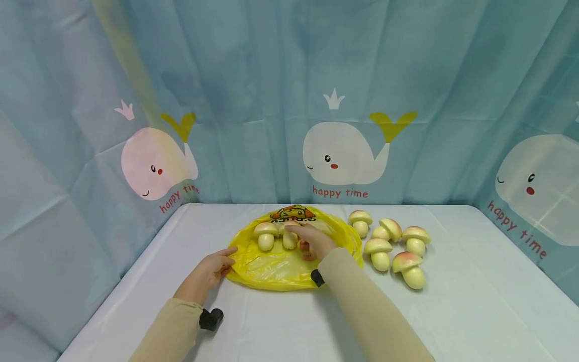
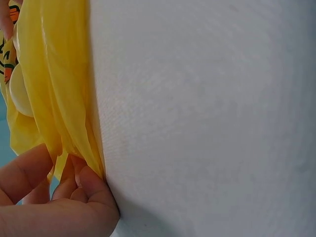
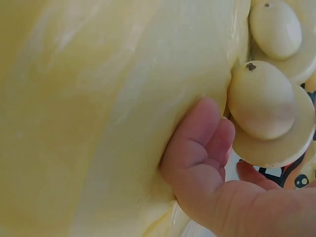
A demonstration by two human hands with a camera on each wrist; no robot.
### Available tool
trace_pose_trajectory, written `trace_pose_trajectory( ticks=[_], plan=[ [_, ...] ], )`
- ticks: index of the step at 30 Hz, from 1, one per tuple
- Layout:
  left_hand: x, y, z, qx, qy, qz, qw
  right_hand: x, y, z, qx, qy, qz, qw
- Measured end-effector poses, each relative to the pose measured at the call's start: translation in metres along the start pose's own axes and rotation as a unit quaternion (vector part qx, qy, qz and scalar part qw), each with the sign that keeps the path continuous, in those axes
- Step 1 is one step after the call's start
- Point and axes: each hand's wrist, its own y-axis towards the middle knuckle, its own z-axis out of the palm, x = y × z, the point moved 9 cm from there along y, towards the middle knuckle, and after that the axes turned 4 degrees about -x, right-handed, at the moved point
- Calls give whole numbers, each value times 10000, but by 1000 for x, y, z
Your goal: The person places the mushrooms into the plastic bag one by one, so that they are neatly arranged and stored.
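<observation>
A yellow plastic bag (image 1: 271,276) with a duck print lies spread on the table, its mouth facing me. Inside it sit two pale toy mushrooms side by side, the left mushroom (image 1: 266,241) and the right mushroom (image 1: 290,240). My left hand (image 1: 214,266) pinches the bag's left rim; the left wrist view shows the yellow film (image 2: 64,98) between thumb and fingers. Over the right mushroom my right hand (image 1: 318,241) holds its cap, one finger across the top. In the right wrist view other fingers (image 3: 192,133) curl beside its stem (image 3: 261,101).
To the right of the bag stand and lie several more toy mushrooms (image 1: 415,240), their caps tinged pink. A white cloth (image 1: 479,301) covers the table. Behind it hangs a blue curtain (image 1: 253,100) with printed whales.
</observation>
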Motion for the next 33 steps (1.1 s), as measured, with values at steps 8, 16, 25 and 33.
trace_pose_trajectory(
  ticks=[8, 16, 25, 33],
  plan=[
    [-2, -1, 2, 19, 39, 12, 10000, -1, 4, -3, -149, 141, 119, 9997],
    [0, 1, 1, 60, 50, -53, 10000, -3, 7, -4, -240, 151, 173, 9994],
    [-1, 1, 1, 108, 16, -28, 9999, -5, 7, -5, -353, 943, 354, 9943],
    [2, 2, -1, 50, 20, -155, 9999, 9, -6, -12, -302, 1132, 301, 9927]
  ],
)
